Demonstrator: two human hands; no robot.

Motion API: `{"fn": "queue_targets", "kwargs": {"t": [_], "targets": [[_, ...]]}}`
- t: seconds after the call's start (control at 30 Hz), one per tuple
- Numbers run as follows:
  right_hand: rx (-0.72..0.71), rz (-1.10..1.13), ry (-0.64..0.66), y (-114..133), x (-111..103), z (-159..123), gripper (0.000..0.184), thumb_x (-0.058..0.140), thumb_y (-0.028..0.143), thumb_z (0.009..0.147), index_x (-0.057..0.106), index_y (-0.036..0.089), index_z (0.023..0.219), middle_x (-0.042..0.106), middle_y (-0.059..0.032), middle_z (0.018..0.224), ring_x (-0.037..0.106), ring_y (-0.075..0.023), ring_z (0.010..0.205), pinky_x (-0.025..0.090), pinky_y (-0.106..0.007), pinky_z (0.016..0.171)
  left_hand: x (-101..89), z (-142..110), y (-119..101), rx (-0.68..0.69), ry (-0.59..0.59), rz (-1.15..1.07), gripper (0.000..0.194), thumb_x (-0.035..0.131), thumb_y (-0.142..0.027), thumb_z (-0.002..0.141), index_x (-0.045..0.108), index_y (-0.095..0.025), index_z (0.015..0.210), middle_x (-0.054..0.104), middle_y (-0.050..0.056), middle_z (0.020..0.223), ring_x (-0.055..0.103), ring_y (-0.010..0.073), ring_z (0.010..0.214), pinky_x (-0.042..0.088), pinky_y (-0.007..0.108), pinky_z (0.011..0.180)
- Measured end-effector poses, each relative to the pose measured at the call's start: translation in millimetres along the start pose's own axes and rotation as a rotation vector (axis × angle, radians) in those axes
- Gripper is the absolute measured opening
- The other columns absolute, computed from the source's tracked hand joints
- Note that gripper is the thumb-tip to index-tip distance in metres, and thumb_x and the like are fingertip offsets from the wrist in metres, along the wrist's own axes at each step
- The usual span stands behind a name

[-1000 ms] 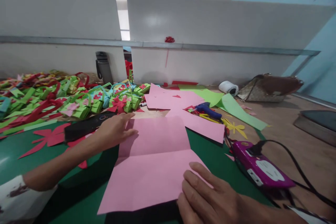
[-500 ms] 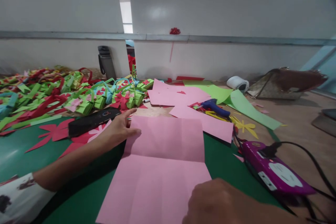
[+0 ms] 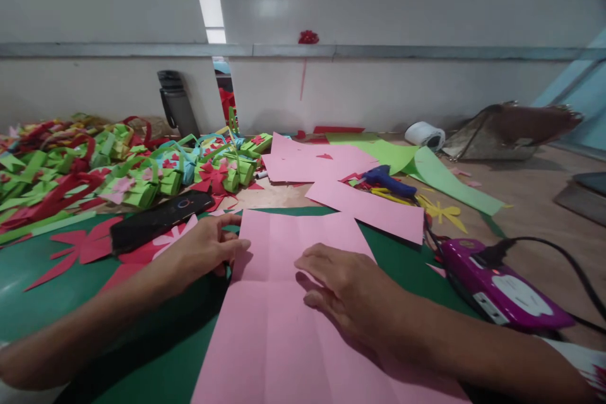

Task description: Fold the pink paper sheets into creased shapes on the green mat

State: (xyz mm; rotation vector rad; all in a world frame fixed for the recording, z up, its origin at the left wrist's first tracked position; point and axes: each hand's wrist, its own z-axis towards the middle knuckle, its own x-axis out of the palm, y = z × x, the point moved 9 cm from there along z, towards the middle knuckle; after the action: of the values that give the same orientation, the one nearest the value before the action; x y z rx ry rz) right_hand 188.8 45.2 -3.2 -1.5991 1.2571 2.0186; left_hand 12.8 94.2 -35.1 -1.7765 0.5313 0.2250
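Note:
A large pink paper sheet (image 3: 288, 322) with crease lines lies unfolded on the green surface in front of me. My left hand (image 3: 213, 246) grips its far left edge, thumb on top and the other fingers at or under the edge. Over the middle of the sheet is my right hand (image 3: 345, 290), palm down with fingers stretched toward the left, and it holds nothing. The sheet's near end runs out of view, and my right forearm covers part of its right side.
A black phone (image 3: 161, 221) and red paper flowers (image 3: 88, 243) lie left, before a pile of green paper baskets (image 3: 137, 186). Beyond are pink paper pieces (image 3: 369, 205) and a blue glue gun (image 3: 388, 182). At right sits a purple power strip (image 3: 502, 284) with cables. A grey bottle (image 3: 178, 104) stands behind.
My right hand has moved from the sheet's near right side forward and left onto its middle. My left hand's fingers have curled in at the edge. The view has tilted down slightly.

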Motion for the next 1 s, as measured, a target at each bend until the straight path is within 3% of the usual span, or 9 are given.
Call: {"fn": "queue_targets", "kwargs": {"t": [0.17, 0.3, 0.43, 0.6, 0.83, 1.0], "targets": [[-0.079, -0.166, -0.039, 2.8, 7.9, 2.9, 0.008, 0.058, 0.014, 0.085, 0.057, 0.017, 0.093, 0.060, -0.0058, 0.097, 0.055, -0.0194, 0.085, 0.041, -0.031, 0.066, 4.2, -5.8, 11.5, -0.029, 0.128, 0.066, 0.068, 0.067, -0.033, 0.067, 0.044, -0.011, 0.126, 0.060, -0.005, 0.053, 0.052, 0.0143, 0.047, 0.035, 0.023, 0.045], [-0.145, -0.295, -0.057, 11.4, 13.9, 5.7, 0.008, 0.057, 0.009, 0.084, 0.057, 0.015, 0.089, 0.060, -0.0062, 0.090, 0.051, -0.0196, 0.078, 0.039, -0.032, 0.062, 7.9, -12.4, 19.4, -0.055, 0.175, 0.086, 0.061, 0.067, -0.034, 0.067, 0.046, -0.014, 0.120, 0.058, -0.007, 0.055, 0.050, 0.0131, 0.048, 0.036, 0.024, 0.047], [-0.195, -0.284, -0.096, 17.3, 14.4, 5.5, 0.008, 0.059, 0.009, 0.084, 0.056, 0.016, 0.087, 0.060, -0.0052, 0.088, 0.049, -0.0188, 0.074, 0.038, -0.031, 0.060, 8.6, -15.9, 21.7, -0.061, 0.157, 0.061, 0.040, 0.065, -0.033, 0.070, 0.051, -0.018, 0.104, 0.050, -0.010, 0.052, 0.044, 0.0112, 0.047, 0.032, 0.022, 0.045], [-0.261, -0.204, -0.087, 24.0, 12.1, 0.9, 0.008, 0.062, 0.013, 0.084, 0.056, 0.016, 0.088, 0.060, -0.0035, 0.087, 0.047, -0.0177, 0.074, 0.036, -0.031, 0.058, 7.6, -14.1, 24.5, -0.067, 0.128, 0.037, 0.029, 0.063, -0.034, 0.073, 0.049, -0.020, 0.093, 0.051, -0.010, 0.049, 0.041, 0.0098, 0.045, 0.030, 0.021, 0.045], [-0.326, -0.198, -0.087, 28.6, 8.0, -3.1, 0.008, 0.056, 0.010, 0.088, 0.058, 0.015, 0.082, 0.060, -0.0048, 0.083, 0.046, -0.0173, 0.072, 0.037, -0.032, 0.061, 6.7, -15.4, 24.8, -0.149, 0.109, 0.033, 0.028, 0.060, -0.041, 0.071, 0.047, -0.020, 0.082, 0.044, -0.010, 0.045, 0.042, 0.0093, 0.040, 0.025, 0.020, 0.041], [-0.339, -0.166, -0.108, 25.2, 9.8, -4.1, 0.010, 0.058, 0.011, 0.088, 0.058, 0.016, 0.079, 0.061, -0.0055, 0.084, 0.048, -0.0173, 0.072, 0.040, -0.031, 0.061, 10.5, -20.1, 15.6, -0.237, 0.105, -0.005, 0.041, 0.054, -0.057, 0.066, 0.042, -0.022, 0.084, 0.045, -0.009, 0.046, 0.045, 0.0121, 0.038, 0.025, 0.021, 0.038]]}}
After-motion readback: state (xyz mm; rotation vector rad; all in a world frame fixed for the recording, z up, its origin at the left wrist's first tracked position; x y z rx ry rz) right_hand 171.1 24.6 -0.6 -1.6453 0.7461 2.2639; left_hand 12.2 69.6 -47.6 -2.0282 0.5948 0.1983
